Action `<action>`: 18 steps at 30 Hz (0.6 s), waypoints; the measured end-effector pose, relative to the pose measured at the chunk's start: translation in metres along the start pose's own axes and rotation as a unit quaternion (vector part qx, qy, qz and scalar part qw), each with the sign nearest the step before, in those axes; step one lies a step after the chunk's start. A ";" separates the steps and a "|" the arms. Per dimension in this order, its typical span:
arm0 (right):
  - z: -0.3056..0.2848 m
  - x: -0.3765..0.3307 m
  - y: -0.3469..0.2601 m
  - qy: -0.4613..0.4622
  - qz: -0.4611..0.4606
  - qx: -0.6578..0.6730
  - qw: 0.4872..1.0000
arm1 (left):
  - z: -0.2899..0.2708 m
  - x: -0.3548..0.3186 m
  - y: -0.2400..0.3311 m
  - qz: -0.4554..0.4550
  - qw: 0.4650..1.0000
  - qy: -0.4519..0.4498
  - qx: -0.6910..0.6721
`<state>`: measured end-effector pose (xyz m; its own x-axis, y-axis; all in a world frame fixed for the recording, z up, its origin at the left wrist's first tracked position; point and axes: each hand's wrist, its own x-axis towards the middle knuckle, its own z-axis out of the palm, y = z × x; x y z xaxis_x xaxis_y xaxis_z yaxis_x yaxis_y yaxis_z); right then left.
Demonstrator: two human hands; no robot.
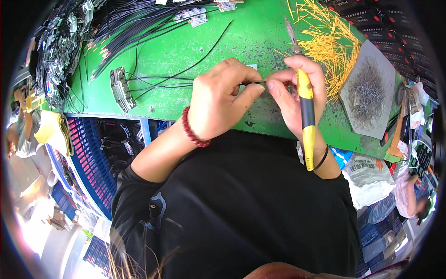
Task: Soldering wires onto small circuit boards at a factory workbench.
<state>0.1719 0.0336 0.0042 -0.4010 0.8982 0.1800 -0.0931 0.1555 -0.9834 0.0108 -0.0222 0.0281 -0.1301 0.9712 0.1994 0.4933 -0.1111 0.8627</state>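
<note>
Thin black wires [177,85] run from a silvery segmented part [122,89] on the green table into my left hand [223,95], whose thumb and index finger pinch them. My right hand [297,93] meets it at the wire ends, thumb and index fingertips closed there. A soldering iron [306,109] with a yellow and black handle lies across that same right hand, held by its fingers, its metal tip pointing away toward the far side. The exact wire ends between the fingertips are hard to make out. A small pale piece [252,67] lies just beyond my left fingers.
A bundle of black wires [125,39] and small circuit boards [197,18] lie at the far left. Glossy parts [65,51] heap up beside them. Yellow wires [327,56] spread at the far right, near a grey stained slab [369,88]. A blue basket [90,158] stands below left.
</note>
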 end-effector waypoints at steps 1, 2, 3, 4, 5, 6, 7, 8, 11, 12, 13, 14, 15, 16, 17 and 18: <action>-0.003 0.002 0.001 -0.023 -0.035 -0.035 0.999 | -0.001 0.002 0.001 0.000 1.000 -0.001 0.000; -0.006 0.004 0.002 -0.045 -0.069 -0.070 0.994 | -0.003 0.004 0.001 -0.025 0.999 -0.026 -0.018; -0.006 0.004 0.006 -0.037 -0.088 -0.080 0.992 | -0.004 0.005 0.001 -0.050 0.997 -0.051 -0.036; -0.007 0.007 0.005 -0.049 -0.121 -0.118 0.984 | -0.003 0.006 0.000 -0.049 0.997 -0.053 -0.036; -0.009 0.010 0.002 -0.060 -0.153 -0.157 0.974 | -0.001 0.005 -0.002 -0.024 0.998 -0.053 -0.007; -0.009 0.010 0.000 -0.055 -0.148 -0.168 0.973 | 0.002 0.006 -0.004 0.005 0.998 -0.056 0.019; -0.010 0.009 -0.003 -0.075 -0.102 -0.162 0.979 | 0.005 0.006 -0.006 0.010 0.998 -0.061 0.014; -0.011 0.007 -0.006 -0.093 -0.055 -0.156 0.982 | 0.005 0.005 -0.007 0.038 0.995 -0.050 0.072; -0.016 0.010 -0.010 -0.116 -0.119 -0.226 0.960 | 0.011 0.006 -0.009 0.082 0.988 -0.036 0.128; -0.017 0.008 -0.010 -0.067 -0.145 -0.227 0.961 | 0.010 0.007 -0.008 0.089 0.986 -0.031 0.141; -0.021 0.005 -0.008 -0.019 -0.171 -0.228 0.958 | 0.010 0.009 -0.006 0.095 0.982 -0.022 0.164; -0.030 -0.001 -0.006 0.033 -0.159 -0.189 0.968 | 0.013 0.011 -0.008 0.082 0.983 -0.029 0.164; -0.044 -0.009 -0.008 0.050 -0.114 -0.155 0.980 | 0.014 0.012 -0.010 0.068 0.983 -0.036 0.170; -0.062 -0.021 -0.004 0.054 -0.065 -0.104 0.991 | 0.015 0.013 -0.014 0.090 0.976 -0.034 0.195; -0.072 -0.027 -0.006 0.111 -0.065 -0.033 0.991 | 0.016 0.013 -0.017 0.092 0.976 -0.034 0.194; -0.098 -0.033 -0.020 0.104 -0.041 -0.144 0.983 | 0.019 0.013 -0.021 0.090 0.976 -0.033 0.198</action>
<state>0.2764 0.0409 0.0159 -0.2046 0.9379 0.2803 0.1562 0.3139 -0.9365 0.0152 -0.0030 0.0043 0.0377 0.9564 0.2897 0.7980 -0.2034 0.5673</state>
